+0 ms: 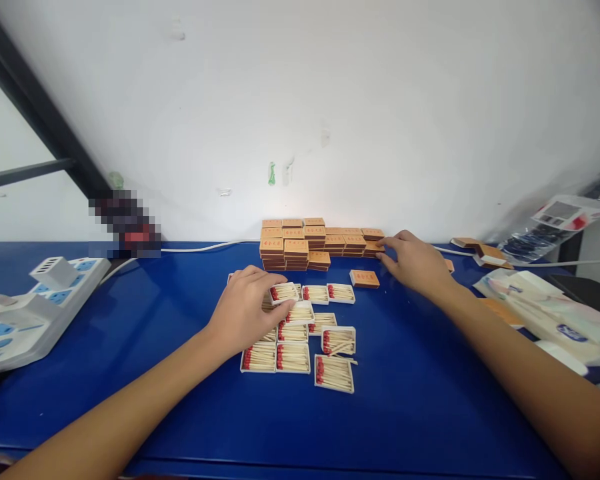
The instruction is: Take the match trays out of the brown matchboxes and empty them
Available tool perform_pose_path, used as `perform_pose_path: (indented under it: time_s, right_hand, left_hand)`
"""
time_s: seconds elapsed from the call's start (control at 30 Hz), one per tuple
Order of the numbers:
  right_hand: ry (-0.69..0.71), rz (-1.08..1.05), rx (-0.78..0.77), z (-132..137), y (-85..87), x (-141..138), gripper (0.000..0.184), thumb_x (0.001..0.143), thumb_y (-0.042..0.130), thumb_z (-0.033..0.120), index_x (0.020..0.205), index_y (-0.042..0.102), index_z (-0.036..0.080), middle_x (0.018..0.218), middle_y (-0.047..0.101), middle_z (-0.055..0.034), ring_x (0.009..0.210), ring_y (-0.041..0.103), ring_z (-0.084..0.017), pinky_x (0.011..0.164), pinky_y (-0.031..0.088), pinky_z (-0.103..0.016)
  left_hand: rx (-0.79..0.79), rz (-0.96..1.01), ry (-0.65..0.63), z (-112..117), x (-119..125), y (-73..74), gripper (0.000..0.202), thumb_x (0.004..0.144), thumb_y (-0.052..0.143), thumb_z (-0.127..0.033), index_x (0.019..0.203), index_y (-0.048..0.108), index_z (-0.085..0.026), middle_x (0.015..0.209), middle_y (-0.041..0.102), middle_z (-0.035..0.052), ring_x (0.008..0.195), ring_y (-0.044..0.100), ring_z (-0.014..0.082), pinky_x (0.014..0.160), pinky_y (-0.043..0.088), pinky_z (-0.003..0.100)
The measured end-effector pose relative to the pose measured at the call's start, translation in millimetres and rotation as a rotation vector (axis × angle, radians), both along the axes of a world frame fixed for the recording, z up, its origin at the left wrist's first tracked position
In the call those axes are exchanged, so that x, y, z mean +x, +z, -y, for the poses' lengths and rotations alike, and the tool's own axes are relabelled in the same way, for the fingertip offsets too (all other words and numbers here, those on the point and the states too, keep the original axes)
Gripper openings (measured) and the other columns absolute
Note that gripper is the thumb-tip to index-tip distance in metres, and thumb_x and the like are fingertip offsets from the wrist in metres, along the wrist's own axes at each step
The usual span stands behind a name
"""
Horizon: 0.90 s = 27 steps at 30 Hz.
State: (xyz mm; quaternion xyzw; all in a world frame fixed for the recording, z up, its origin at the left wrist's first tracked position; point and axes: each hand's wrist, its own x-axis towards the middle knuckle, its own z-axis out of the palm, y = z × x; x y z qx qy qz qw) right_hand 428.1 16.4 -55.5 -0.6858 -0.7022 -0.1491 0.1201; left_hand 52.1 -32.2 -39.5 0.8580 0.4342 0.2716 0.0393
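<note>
My left hand (247, 307) is closed around a small white tray of red-tipped matches (283, 293), its thumb below and fingers above. Under and around it lie more open trays full of matches (293, 358), some stacked, partly hidden by the hand. My right hand (414, 261) pinches the end of an orange matchbox (373, 247) at the right end of the stacked matchboxes (296, 250). A single closed matchbox (365, 279) lies flat in front of that stack. One loose match sticks out above the nearest right tray (334, 373).
On the left of the blue table (180, 400) stands a white power strip (45, 313) with plugs. To the right are a few loose matchboxes (491, 255), a tissue pack (555, 320) and a clear plastic bag (545, 230). White cables run along the wall (300, 120).
</note>
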Motion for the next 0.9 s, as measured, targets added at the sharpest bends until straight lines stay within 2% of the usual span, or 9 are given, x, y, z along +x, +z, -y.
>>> perform_pose_path:
  time_s: [0.2, 0.33, 0.5, 0.77, 0.9]
  right_hand:
    - [-0.046, -0.023, -0.014, 0.0, 3.1, -0.9, 0.038, 0.104, 0.049, 0.038, 0.126, 0.072, 0.017, 0.121, 0.074, -0.0169, 0.099, 0.073, -0.034, 0.073, 0.049, -0.041]
    - [-0.106, -0.169, -0.021, -4.4, -1.4, 0.6, 0.037, 0.101, 0.057, 0.038, 0.129, 0.065, 0.017, 0.110, 0.081, -0.0134, 0.103, 0.074, -0.035, 0.076, 0.051, -0.041]
    - [-0.074, -0.310, -0.029, -8.9, -7.5, 3.5, 0.035, 0.097, 0.060, 0.033, 0.129, 0.063, 0.018, 0.109, 0.082, -0.0109, 0.094, 0.076, -0.030, 0.079, 0.053, -0.041]
    - [-0.101, -0.330, -0.067, -7.6, -5.8, 1.4, 0.033, 0.097, 0.060, 0.032, 0.126, 0.065, 0.017, 0.111, 0.082, -0.0122, 0.102, 0.075, -0.032, 0.082, 0.055, -0.041]
    - [-0.133, -0.263, -0.043, -2.0, 3.2, -1.6, 0.034, 0.095, 0.059, 0.033, 0.124, 0.068, 0.017, 0.113, 0.081, -0.0156, 0.104, 0.074, -0.036, 0.082, 0.055, -0.045]
  left_hand:
    - [0.015, 0.005, -0.002, -0.4, 0.2, -0.1, 0.031, 0.094, 0.078, -0.041, 0.118, 0.077, -0.021, 0.106, 0.080, 0.0088, 0.108, 0.069, 0.0330, 0.094, 0.053, 0.054]
    - [0.023, 0.006, -0.006, -0.7, -0.1, -0.8, 0.031, 0.094, 0.078, -0.040, 0.118, 0.077, -0.022, 0.104, 0.080, 0.0083, 0.107, 0.069, 0.0329, 0.092, 0.053, 0.053]
    - [0.005, 0.001, -0.003, -0.4, 0.0, -0.2, 0.031, 0.095, 0.077, -0.041, 0.119, 0.077, -0.022, 0.107, 0.080, 0.0085, 0.108, 0.068, 0.0322, 0.094, 0.053, 0.054]
    - [-0.010, -0.018, -0.004, 1.4, 0.2, 1.6, 0.033, 0.096, 0.076, -0.042, 0.122, 0.076, -0.021, 0.108, 0.080, 0.0082, 0.110, 0.068, 0.0319, 0.095, 0.054, 0.053]
    - [-0.022, -0.034, 0.009, 1.3, 0.1, 2.3, 0.035, 0.096, 0.075, -0.042, 0.124, 0.075, -0.021, 0.112, 0.080, 0.0096, 0.112, 0.068, 0.0323, 0.096, 0.053, 0.054]
